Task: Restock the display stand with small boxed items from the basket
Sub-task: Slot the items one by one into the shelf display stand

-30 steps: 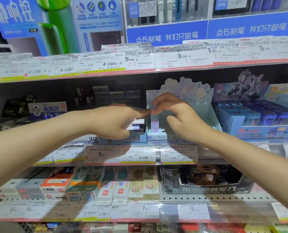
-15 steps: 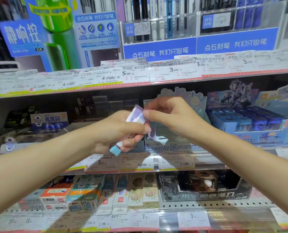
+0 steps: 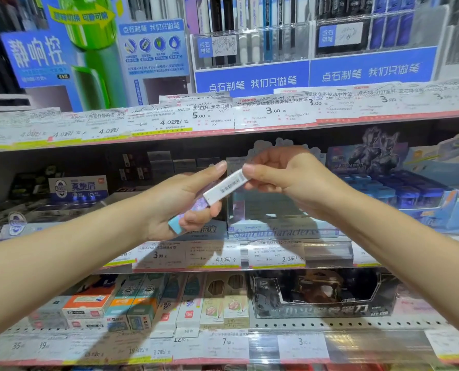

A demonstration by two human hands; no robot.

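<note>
Midway through restocking, pictured in front of the pastel display stand (image 3: 281, 226) on the middle shelf (image 3: 249, 263): left hand (image 3: 180, 207) curled round a small stack of slim boxed items (image 3: 193, 210), right hand (image 3: 284, 178) pinching the upper end of the top white box (image 3: 227, 186) and seemingly drawing it off. Held just in front of the stand's cartoon backboard, above its open tray, both hands close together and joined by that one box. Judged light, stiff and smooth-sided, likely to slip from a loose pinch; best taken by the narrow ends or across the long faces, without squeezing the thin card. Flanked tightly, left of the stand by dark boxes, right of it by a blue tray of products (image 3: 410, 194). Capped by the price-tag rail (image 3: 223, 121) of the shelf overhead, so entry probably easiest from the front and slightly above. No basket in view.
</note>
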